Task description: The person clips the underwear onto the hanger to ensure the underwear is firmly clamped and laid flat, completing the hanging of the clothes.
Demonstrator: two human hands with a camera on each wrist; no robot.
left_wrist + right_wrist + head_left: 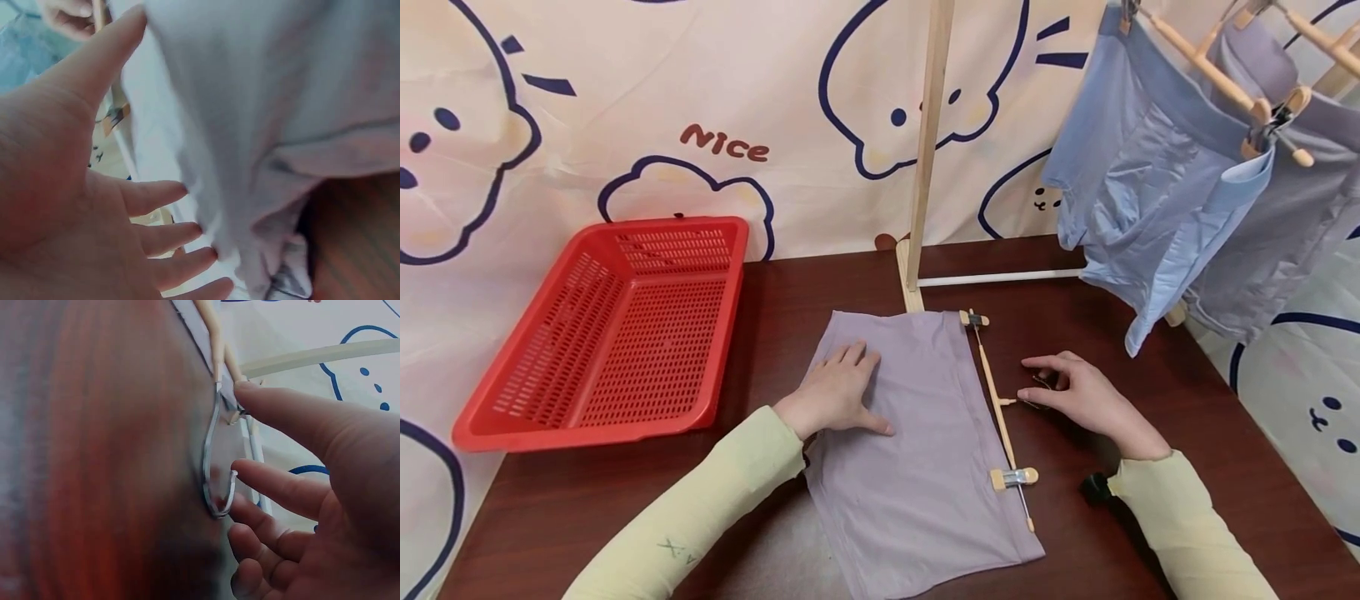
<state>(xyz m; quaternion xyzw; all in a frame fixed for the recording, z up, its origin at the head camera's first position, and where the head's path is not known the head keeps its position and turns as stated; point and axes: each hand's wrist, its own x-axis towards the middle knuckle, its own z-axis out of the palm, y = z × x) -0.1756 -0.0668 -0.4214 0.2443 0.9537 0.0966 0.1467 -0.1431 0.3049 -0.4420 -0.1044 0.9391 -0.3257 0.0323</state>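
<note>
A lilac garment (917, 467), shorts or a short skirt, lies flat on the table with its waistband toward the right. Two clips (1015, 477) of a beige clip hanger (991, 379) grip that waistband. My left hand (838, 392) rests on the cloth with fingers spread; the left wrist view shows its fingertips against the fabric (237, 94). Beside the hanger, my right hand (1078, 396) has thumb and fingers apart around the metal hook (208, 450). One fingertip is at the hook's end; whether it touches I cannot tell.
A red plastic basket (722, 333) stands at the left on the dark wood table (782, 300). Behind is a rack with a wooden post (928, 150) and a white lower bar (1000, 277). Blue shorts (1150, 183) and a greyish-purple garment (1277, 225) hang on hangers at the upper right.
</note>
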